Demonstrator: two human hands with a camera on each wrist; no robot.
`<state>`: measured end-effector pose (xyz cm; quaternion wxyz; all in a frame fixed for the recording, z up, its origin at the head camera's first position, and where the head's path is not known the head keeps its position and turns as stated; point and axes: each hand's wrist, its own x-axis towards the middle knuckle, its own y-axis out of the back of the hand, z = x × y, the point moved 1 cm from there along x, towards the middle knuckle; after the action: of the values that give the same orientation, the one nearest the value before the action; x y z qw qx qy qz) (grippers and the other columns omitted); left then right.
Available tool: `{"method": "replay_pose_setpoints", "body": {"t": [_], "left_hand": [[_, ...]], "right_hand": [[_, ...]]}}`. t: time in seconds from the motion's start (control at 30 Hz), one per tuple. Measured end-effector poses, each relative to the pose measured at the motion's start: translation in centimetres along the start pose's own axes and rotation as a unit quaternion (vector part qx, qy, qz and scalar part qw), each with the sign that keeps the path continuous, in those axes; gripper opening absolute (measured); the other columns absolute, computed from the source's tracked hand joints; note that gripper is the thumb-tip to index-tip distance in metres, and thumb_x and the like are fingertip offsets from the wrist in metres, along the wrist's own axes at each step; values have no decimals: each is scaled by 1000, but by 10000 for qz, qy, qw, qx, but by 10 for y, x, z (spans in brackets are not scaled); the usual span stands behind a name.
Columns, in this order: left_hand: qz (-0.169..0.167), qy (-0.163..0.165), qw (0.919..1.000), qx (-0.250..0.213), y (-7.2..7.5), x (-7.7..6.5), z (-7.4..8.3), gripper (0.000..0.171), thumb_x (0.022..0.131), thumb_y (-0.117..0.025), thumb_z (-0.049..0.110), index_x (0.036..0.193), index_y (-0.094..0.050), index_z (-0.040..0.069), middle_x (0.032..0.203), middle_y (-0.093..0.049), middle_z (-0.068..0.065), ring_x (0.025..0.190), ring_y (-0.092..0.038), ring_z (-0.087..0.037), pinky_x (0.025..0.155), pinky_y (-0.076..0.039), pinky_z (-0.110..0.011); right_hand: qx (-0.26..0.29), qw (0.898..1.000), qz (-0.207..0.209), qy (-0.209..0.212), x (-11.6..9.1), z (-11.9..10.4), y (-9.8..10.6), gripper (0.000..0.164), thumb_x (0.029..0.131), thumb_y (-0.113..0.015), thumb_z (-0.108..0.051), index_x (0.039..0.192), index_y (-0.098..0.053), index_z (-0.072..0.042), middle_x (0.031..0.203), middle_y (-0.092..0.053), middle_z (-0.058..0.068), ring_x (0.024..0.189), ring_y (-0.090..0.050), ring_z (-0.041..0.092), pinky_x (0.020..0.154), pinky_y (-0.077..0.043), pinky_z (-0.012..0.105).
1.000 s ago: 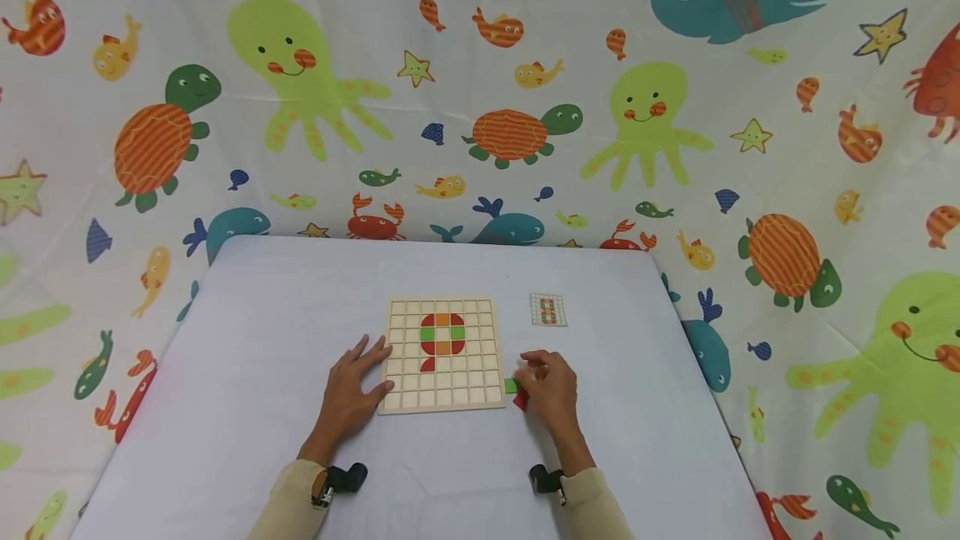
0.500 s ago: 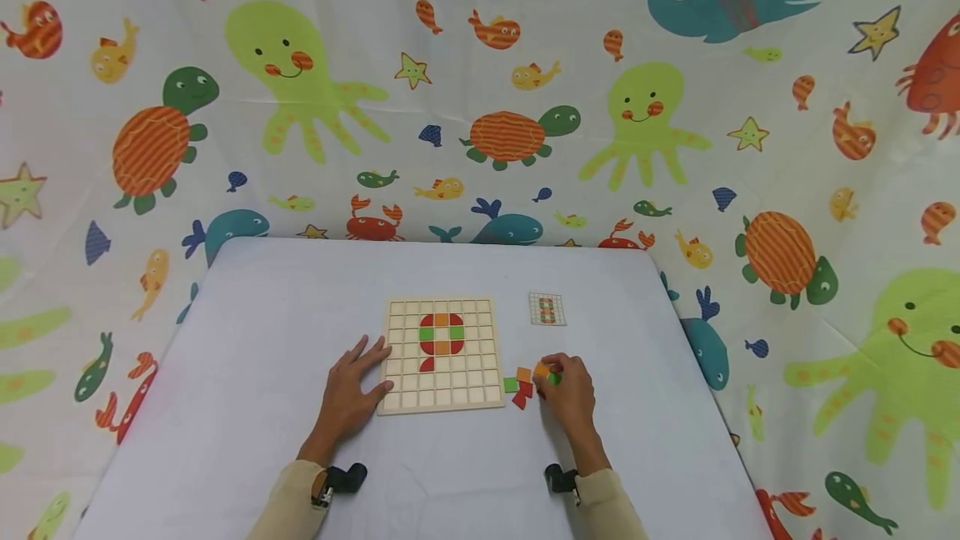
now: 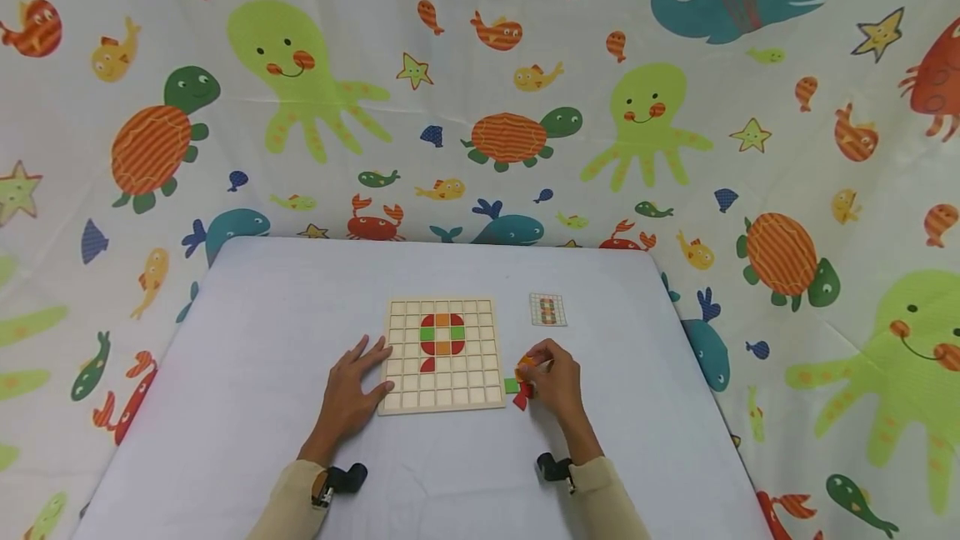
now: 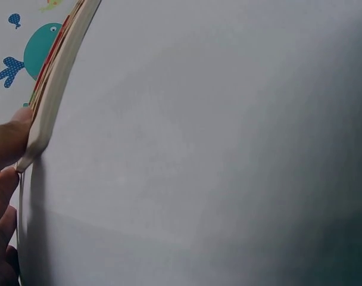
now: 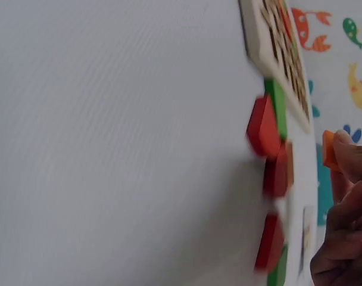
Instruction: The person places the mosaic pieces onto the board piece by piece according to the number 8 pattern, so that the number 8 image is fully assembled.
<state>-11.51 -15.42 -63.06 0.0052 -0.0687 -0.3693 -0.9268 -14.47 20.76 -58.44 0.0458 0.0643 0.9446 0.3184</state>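
My left hand (image 3: pixel 352 386) lies at the left edge of a wooden grid board (image 3: pixel 480 369), its spread fingers and thumb touching the frame. Set in the board are a ring of red, orange and green tiles (image 3: pixel 443 347) and a single red quarter-round tile (image 3: pixel 427 365) below it. To the right of the board, my right hand (image 3: pixel 557 380) pinches an orange tile (image 5: pixel 329 149) between thumb and fingers, raised over the loose tiles. Beneath it are a green tile (image 3: pixel 512 386) beside the frame and several red pieces (image 5: pixel 263 128); the hand partly covers this group in the head view.
A small pattern card (image 3: pixel 548 310) with a coloured grid lies beyond the right hand. Another green piece (image 5: pixel 277 271) shows near the hand in the right wrist view. A white cloth (image 3: pixel 300 290) covers the table, with a sea-animal curtain (image 3: pixel 480 65) behind.
My right hand first shifted right from the loose tiles to an orange and a green piece, then came back left and slightly up with an orange tile. My left hand has stayed put.
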Motion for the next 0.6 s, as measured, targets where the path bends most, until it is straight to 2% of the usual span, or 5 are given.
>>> {"method": "replay_pose_setpoints", "body": {"t": [0.17, 0.4, 0.6], "left_hand": [[12, 7, 10000, 9, -1, 0, 0, 61, 91, -82, 16, 148, -62, 10, 163, -51, -10, 160, -32, -44, 129, -20, -69], [70, -30, 9999, -102, 1, -2, 3, 62, 89, -83, 14, 148, -63, 8, 162, -53, -11, 159, -33, -44, 128, -21, -69], [75, 0, 9999, -70, 1, -1, 3, 62, 90, -83, 14, 148, -63, 9, 163, -52, -10, 159, -33, -44, 128, -21, -69]], "right_hand": [[379, 9988, -277, 155, 0, -19, -18, 16, 88, -86, -11, 97, -75, -20, 91, -72, 1, 69, -52, 15, 54, -42, 22], [370, 9934, -717, 814, 5, -44, -50, 11, 89, -85, -14, 96, -79, -20, 89, -75, -1, 68, -53, 12, 59, -44, 23], [187, 9902, -1129, 805, 9, -58, -78, 11, 89, -86, -12, 94, -79, -18, 87, -74, -4, 72, -57, 11, 62, -48, 23]]}}
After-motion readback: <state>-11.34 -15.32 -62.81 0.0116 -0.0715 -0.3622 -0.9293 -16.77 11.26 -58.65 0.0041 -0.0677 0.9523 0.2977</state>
